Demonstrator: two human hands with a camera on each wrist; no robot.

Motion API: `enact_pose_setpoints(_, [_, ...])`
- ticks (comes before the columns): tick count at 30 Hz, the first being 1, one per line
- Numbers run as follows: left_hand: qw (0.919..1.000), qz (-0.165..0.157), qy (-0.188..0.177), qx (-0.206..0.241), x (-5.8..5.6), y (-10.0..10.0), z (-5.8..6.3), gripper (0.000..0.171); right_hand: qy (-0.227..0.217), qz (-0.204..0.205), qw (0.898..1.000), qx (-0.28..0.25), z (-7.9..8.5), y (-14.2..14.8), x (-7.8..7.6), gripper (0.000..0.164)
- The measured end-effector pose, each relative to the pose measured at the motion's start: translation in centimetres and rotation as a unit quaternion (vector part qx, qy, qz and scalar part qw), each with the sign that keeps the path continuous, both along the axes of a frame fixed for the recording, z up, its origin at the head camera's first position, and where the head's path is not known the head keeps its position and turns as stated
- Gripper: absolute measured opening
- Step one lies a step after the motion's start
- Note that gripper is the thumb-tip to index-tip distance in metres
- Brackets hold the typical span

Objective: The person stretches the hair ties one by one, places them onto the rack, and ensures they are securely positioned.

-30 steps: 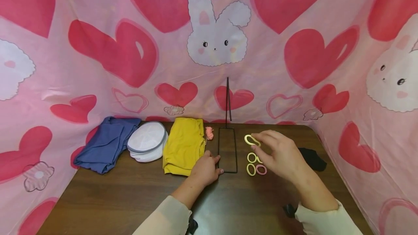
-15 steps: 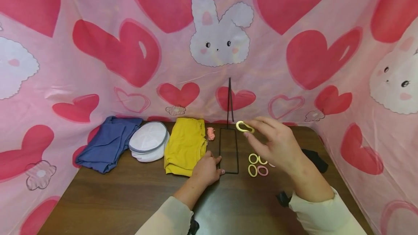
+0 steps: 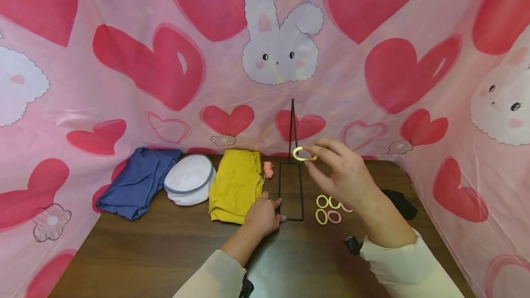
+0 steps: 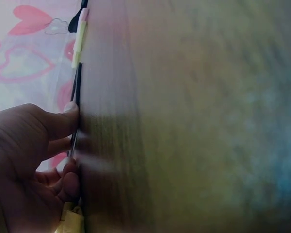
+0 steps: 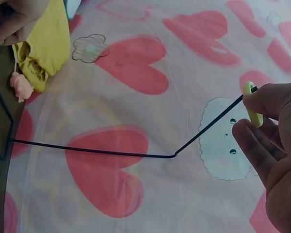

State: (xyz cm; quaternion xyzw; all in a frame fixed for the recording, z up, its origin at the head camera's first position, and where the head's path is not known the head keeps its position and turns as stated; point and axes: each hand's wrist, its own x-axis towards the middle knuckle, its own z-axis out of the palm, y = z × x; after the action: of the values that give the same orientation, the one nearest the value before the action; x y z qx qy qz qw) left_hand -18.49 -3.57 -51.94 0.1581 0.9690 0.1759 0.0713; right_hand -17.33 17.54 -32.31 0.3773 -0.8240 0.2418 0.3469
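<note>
My right hand (image 3: 343,171) pinches a yellow ring-shaped hair tie (image 3: 296,154) between thumb and fingers. The hair tie is at the raised free end of a black wire stand (image 3: 302,192); in the right wrist view the rod's dark tip shows beyond the hair tie (image 5: 255,118), so the rod appears to pass through it. My left hand (image 3: 262,214) holds the near left corner of the stand's rectangular base, thumb on the wire in the left wrist view. Several yellow hair ties (image 3: 321,216) and pink hair ties (image 3: 334,217) lie right of the base.
Left of the stand are a small pink yarn bundle (image 3: 268,169), folded yellow cloth (image 3: 233,185), a white mesh bag (image 3: 188,174) and folded blue cloth (image 3: 138,180). A black cloth (image 3: 399,203) lies at the right. Heart-patterned fabric (image 3: 165,65) encloses the wooden table (image 3: 157,256).
My right hand has carried the yellow hair tie up and left, from above the other hair ties to the end of the stand's arm. My left hand stays on the base.
</note>
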Motion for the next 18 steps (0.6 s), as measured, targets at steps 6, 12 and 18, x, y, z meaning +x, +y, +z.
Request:
enact_pose_setpoints(6, [1.0000,-0.002,0.002,0.001,0.0,0.0,0.1,0.062,0.001,-0.006,1.000,-0.005,-0.6,0.0,-1.4,0.031])
enact_pose_setpoints(12, [1.0000,0.004,-0.004,0.002,-0.1,0.0,0.3,0.062,-0.016,0.009,0.998,-0.056,-1.7,-0.6,-3.1,0.031])
enact_pose_setpoints(18, [0.9999,0.009,-0.011,0.003,0.0,0.1,0.2,0.062,-0.022,0.011,0.997,-0.076,-2.2,-1.2,-4.7,0.032])
